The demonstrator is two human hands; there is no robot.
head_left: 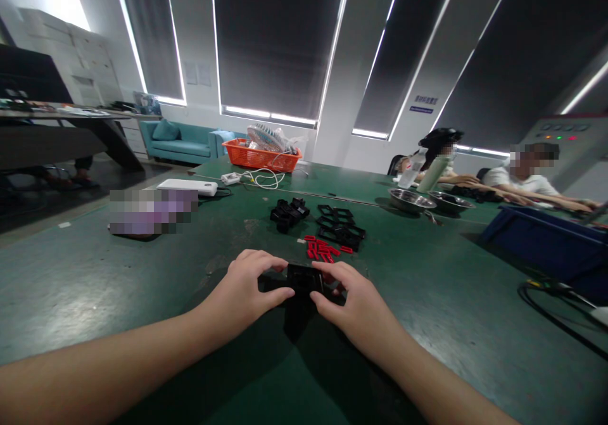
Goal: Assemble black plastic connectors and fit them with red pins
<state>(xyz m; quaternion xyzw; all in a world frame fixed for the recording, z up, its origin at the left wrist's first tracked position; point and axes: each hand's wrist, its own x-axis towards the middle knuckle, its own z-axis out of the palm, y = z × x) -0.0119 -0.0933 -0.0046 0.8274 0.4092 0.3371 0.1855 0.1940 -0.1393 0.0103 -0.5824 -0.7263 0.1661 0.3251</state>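
Between my two hands is a small black rectangular plastic part point(304, 279), held just above the green table point(228, 374). My left hand point(254, 280) pinches its left end between thumb and fingers. At the right end, the thumb and fingers of my right hand point(342, 289) close on the same part. Just beyond lie several small red plastic pieces point(323, 249) in a loose heap. Behind them are several black open frames point(339, 225), and to their left a pile of black plastic parts point(287, 214). The part's fine details are too dark to make out.
At left are a blurred purple object point(152, 213) and a white power bank point(187, 187). An orange basket point(263, 156) stands at the back, near a white cable point(266, 178). Metal bowls point(412, 202), a blue bin point(546, 241) and two seated people are at right.
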